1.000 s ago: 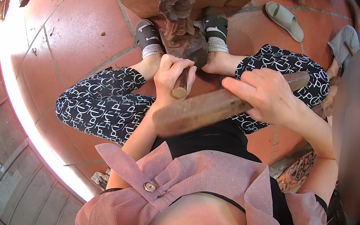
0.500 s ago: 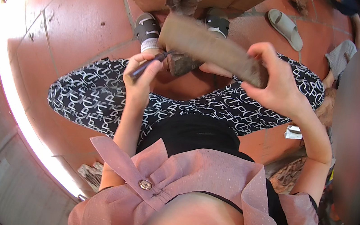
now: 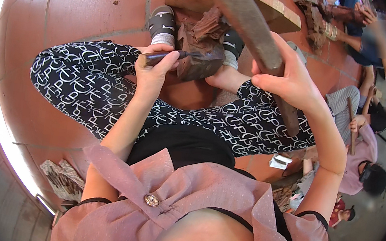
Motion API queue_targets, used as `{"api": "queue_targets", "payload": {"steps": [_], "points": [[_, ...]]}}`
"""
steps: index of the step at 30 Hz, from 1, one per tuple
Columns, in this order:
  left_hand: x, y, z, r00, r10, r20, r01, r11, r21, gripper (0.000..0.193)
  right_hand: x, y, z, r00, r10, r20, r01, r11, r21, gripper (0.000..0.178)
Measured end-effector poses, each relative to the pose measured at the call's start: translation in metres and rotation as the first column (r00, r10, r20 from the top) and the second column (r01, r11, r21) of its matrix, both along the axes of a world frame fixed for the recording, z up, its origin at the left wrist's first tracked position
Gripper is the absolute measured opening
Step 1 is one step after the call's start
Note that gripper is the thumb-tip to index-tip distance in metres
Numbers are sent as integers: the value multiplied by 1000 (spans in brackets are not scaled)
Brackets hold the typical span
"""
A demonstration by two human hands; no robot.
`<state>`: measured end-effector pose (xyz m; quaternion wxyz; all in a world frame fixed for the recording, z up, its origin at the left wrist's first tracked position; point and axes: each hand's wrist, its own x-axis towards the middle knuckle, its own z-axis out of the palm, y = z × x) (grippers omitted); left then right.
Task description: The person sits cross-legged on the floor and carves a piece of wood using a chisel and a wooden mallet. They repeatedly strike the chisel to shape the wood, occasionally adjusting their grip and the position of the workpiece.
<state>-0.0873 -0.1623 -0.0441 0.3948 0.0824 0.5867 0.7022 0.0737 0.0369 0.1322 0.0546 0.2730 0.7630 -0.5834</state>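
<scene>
Right then, from the head view the left hand [image 3: 153,69] had its fingers curled tight round a chisel [image 3: 172,56] tipped against the dark carved wood piece [image 3: 201,58] wedged between the feet, while the right hand [image 3: 291,80] gripped a wooden mallet [image 3: 251,26] (raised, well above the carving).

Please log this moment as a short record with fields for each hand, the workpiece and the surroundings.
Left hand: left hand grips a dark-handled metal chisel, tip on the carving.
Right hand: right hand holds a long brown wooden mallet, raised.
Workpiece: dark carved wood block between the feet.
Surroundings: red tiled floor; other people sit at right.
</scene>
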Motion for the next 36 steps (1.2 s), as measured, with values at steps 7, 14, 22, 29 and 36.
{"api": "queue_targets", "payload": {"steps": [7,14,22,29,36], "points": [[19,12,0,946,-49,-322,33,998,-53,19,-66,2,17,888,460,1,-388,749,537,70],[21,18,4,878,-33,-477,20,999,-33,18,-95,8,26,704,676,217,-499,254,828,85],[22,20,-4,935,-42,-351,66,996,55,25,-92,11,14,730,682,56,-413,374,830,83],[21,28,-5,955,-105,-277,123,991,50,28,-97,24,24,672,663,329,-400,-49,915,81],[27,35,13,954,-24,-299,51,995,81,18,-93,47,41,549,791,271,-523,73,849,66]]}}
